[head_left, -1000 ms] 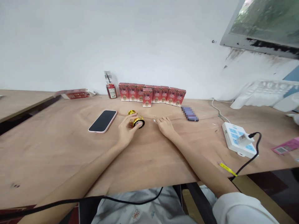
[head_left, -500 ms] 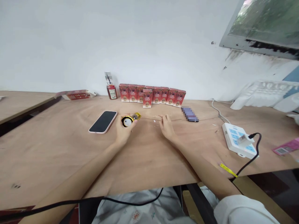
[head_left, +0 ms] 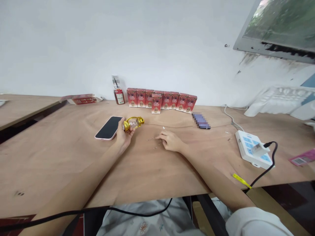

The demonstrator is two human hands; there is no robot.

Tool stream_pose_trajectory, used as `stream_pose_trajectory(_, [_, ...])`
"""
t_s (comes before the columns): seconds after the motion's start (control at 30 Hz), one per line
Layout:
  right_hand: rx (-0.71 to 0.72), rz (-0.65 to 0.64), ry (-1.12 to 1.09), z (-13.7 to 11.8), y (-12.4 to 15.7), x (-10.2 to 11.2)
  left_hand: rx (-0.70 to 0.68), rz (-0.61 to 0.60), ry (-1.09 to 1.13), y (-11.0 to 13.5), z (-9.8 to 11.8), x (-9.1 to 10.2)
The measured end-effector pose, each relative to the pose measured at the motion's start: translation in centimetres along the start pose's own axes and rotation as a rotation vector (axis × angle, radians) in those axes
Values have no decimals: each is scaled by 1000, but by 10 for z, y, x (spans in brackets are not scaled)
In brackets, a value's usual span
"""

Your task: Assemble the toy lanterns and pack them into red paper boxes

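Note:
My left hand (head_left: 122, 137) is wrapped round the base of a small gold lantern (head_left: 134, 123) with a clear globe. The lantern lies on its side in the grip, its top pointing right, just above the table. To the right, my right hand (head_left: 171, 141) rests low over the wooden table (head_left: 137, 173), fingers curled and thumb and forefinger close together. At its fingertips are thin, pale, thread-like bits (head_left: 150, 139), too small to name. Whether the fingers pinch one of them is unclear. A phone with a pink case (head_left: 110, 127) lies beside my left hand.
Several red boxes (head_left: 156, 104) stand along the wall, with a bottle (head_left: 119, 95) to their left. A blurred phone-like slab (head_left: 201, 120) lies right. Farther right sit a white power strip (head_left: 253, 149) with a black cable and a pink box (head_left: 302, 158).
My left hand has turned the lantern from base facing me to sideways and shifted slightly left. My right hand has moved nearer and left, down to the bits on the table.

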State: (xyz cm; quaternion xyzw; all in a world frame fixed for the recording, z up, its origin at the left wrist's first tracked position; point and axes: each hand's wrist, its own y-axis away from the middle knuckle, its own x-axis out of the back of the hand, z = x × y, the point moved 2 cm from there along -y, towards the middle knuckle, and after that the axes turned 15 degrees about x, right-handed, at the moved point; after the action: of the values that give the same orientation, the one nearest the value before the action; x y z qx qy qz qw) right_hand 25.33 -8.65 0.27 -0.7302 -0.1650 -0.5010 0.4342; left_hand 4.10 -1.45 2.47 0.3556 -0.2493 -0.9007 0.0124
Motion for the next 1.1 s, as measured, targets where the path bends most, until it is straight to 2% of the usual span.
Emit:
stream_pose_trajectory(0.1, [14,-72,0,-12,-4,6,-31,36,11,-1,-1,0])
stream_pose_trajectory(0.27, [-35,-164,-188,-24,-8,7,47,35,-45,2,-6,-2])
stream_pose_trajectory(0.37, [-44,-169,-200,-23,-8,2,112,54,-125,3,-7,-3])
stream_pose_trajectory(0.5, [-22,-64,-170,-17,-7,-3,172,87,-234,4,-8,-4])
stream_pose_trajectory(0.73, [-74,376,-7,-11,-4,4,224,57,-331,7,-12,-7])
stream_pose_trajectory(0.8, [-60,397,31,-11,-2,3,243,56,-336,9,-12,-7])
stream_pose_trajectory(0.97, [37,320,111,-11,-1,-2,297,54,-341,12,-14,-8])
stream_pose_trajectory(1.1, [5,322,174,-11,-2,-3,334,49,-349,13,-16,-8])
